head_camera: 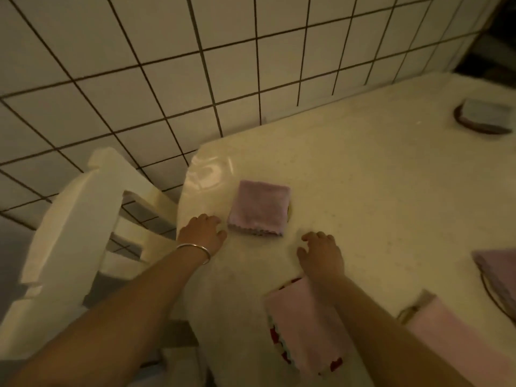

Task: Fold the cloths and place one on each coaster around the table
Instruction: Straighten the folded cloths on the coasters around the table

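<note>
A folded lilac cloth (pixel 259 208) lies on a coaster (pixel 290 211) near the table's left end; only a sliver of the coaster shows at its right edge. My left hand (pixel 202 233), with a silver bangle on the wrist, rests on the table just left of the cloth, fingers curled, holding nothing. Below and right of the cloth, my right hand (pixel 321 255) hovers with fingers apart, empty. A pink cloth with red trim (pixel 304 328) lies under my right forearm. Other cloths sit on coasters: a grey-blue one (pixel 485 113) far right, a lilac one (pixel 499 266) at the right edge.
The cream table (pixel 363 177) stands on a white tiled floor (pixel 167 65). A white wooden chair (pixel 81 233) is pushed against the table's left end. Another pink cloth (pixel 452 339) lies on a coaster at lower right.
</note>
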